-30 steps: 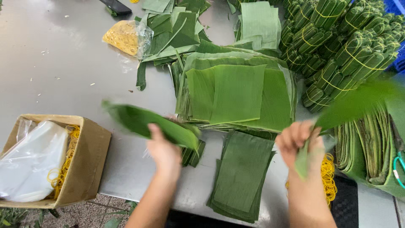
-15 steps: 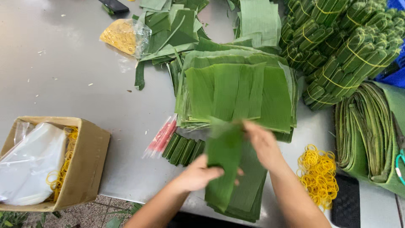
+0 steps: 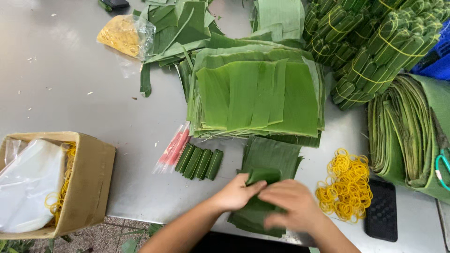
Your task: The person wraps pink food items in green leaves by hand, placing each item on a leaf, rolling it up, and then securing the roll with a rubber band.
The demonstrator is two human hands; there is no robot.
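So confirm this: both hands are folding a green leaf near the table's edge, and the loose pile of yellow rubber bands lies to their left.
Not quite. The head view shows the rubber bands lying right of the left hand and right hand, which fold the leaf.

Open cardboard box [image 3: 89, 182] front-left, yellow-filled clear bag [image 3: 124, 35] far, red-striped packet [image 3: 173, 149] centre

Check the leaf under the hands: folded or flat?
Folded. The leaf piece shows a doubled-over edge between the left hand and right hand.
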